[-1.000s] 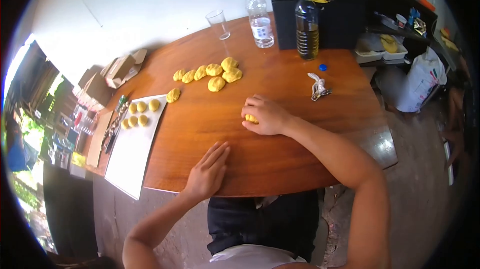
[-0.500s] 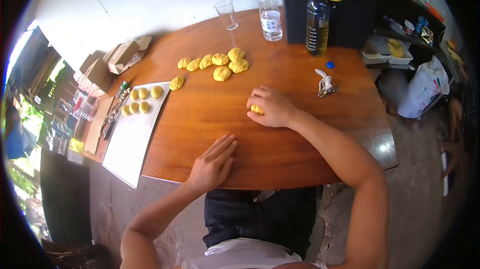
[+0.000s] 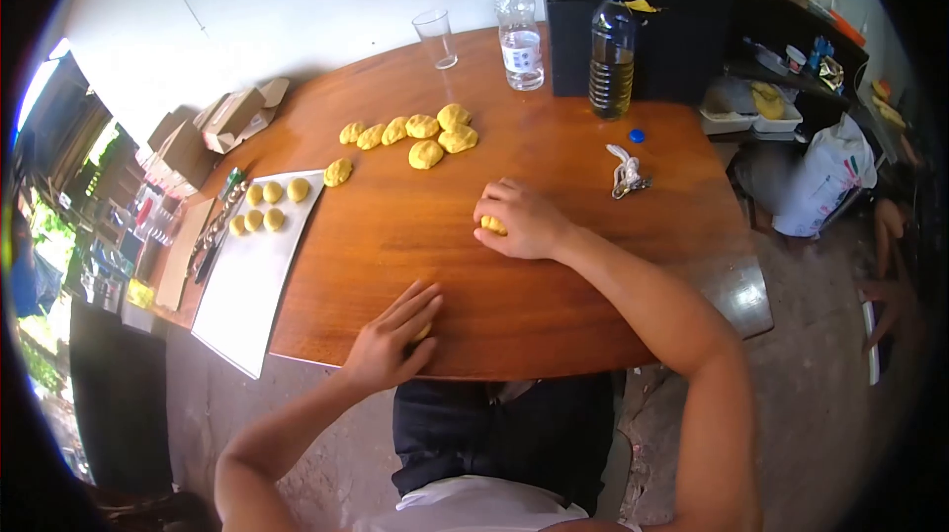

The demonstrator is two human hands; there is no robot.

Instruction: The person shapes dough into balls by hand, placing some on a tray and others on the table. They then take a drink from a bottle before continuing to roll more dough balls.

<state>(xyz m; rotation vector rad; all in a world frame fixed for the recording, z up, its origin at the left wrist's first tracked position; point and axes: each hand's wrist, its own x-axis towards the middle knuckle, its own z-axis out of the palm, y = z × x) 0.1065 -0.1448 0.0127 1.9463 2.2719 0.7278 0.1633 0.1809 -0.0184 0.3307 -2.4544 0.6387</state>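
My right hand (image 3: 521,222) is cupped over a yellow dough ball (image 3: 492,224) on the wooden table (image 3: 554,310); the fingers curl round it and hide most of it. Close to the front edge, my left hand (image 3: 395,334) lies palm down over another piece of yellow dough (image 3: 422,333), which peeps out between thumb and forefinger. Farther back is a group of rough dough lumps (image 3: 425,154), with one lump (image 3: 337,172) apart from them beside the tray. Several smooth dough balls (image 3: 274,220) sit in rows at the far end of the white tray (image 3: 235,305).
At the back stand a glass (image 3: 436,41), a water bottle (image 3: 521,43) and an oil bottle (image 3: 612,67). A blue cap (image 3: 637,136) and a white cord with keys (image 3: 627,174) lie on the right. Cardboard boxes (image 3: 232,119) are at the left, and a white sack (image 3: 825,176) is beyond the table's right edge.
My left hand has shifted left and towards me, and dough now shows under it. My right hand stays round its dough ball. The whole view has shifted slightly.
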